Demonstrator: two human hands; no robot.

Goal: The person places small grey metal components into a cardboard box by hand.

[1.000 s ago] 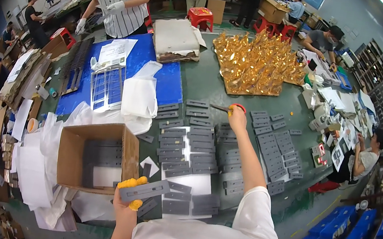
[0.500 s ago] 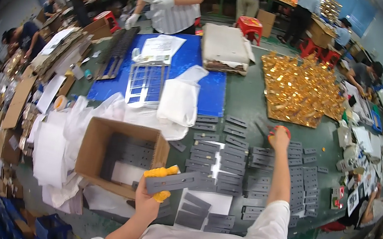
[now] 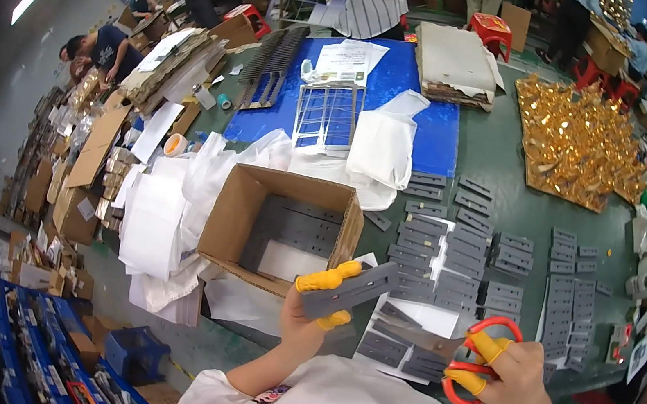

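My left hand (image 3: 304, 315), with yellow covers on its fingertips, grips a dark grey slotted strip (image 3: 352, 290) just right of the cardboard box (image 3: 289, 182). The strip tilts up to the right. Close to my body at the right, my right hand (image 3: 518, 380) is closed around the red handles of a pair of scissors (image 3: 426, 340). Yellow covers show on its fingers too. The blades point left toward the strip, apart from it, above more grey strips (image 3: 384, 349) on white paper. More such strips lie inside the box.
Rows of grey strips (image 3: 416, 260) cover the table's middle and right. Gold shiny pieces (image 3: 580, 143) are heaped on a board at the far right. White plastic sheets (image 3: 151, 219) lie left of the box. Across a blue mat (image 3: 436, 135), a gloved person handles a frame.
My right hand has come back from the far side of the table, bringing the scissors near my body. My left hand still holds the strip. The view has swung left.
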